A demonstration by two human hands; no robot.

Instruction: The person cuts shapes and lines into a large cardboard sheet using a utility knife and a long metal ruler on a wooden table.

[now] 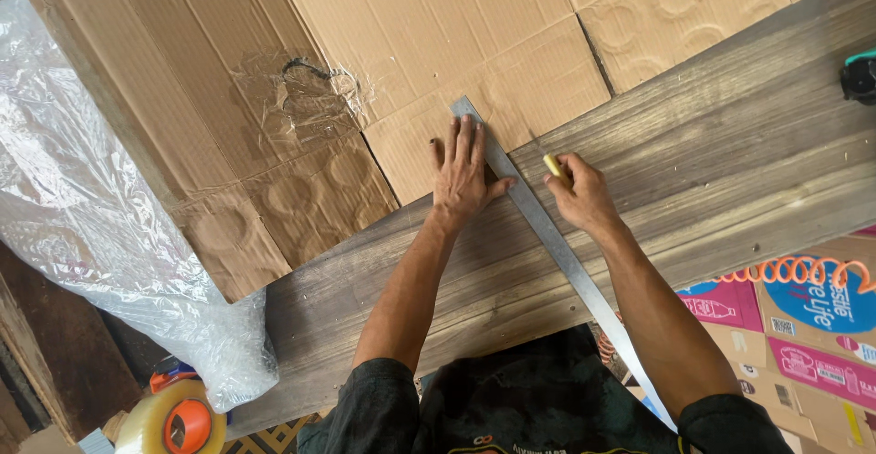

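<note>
Two printed cartons [803, 326], pink and blue, lie lower right.

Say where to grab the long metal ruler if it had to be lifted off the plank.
Probably the free lower end of the metal ruler, which overhangs the near edge of the wood plank between the forearms. Come from the person's side, pinching its thin flat faces. The upper part lies flat on the board, pinned by the left hand, with the right hand alongside.

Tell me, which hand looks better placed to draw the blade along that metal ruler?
Probably the right hand: it holds the yellow-handled knife close beside the metal ruler. The left hand lies flat, pressing the ruler onto the wooden plank.
</note>
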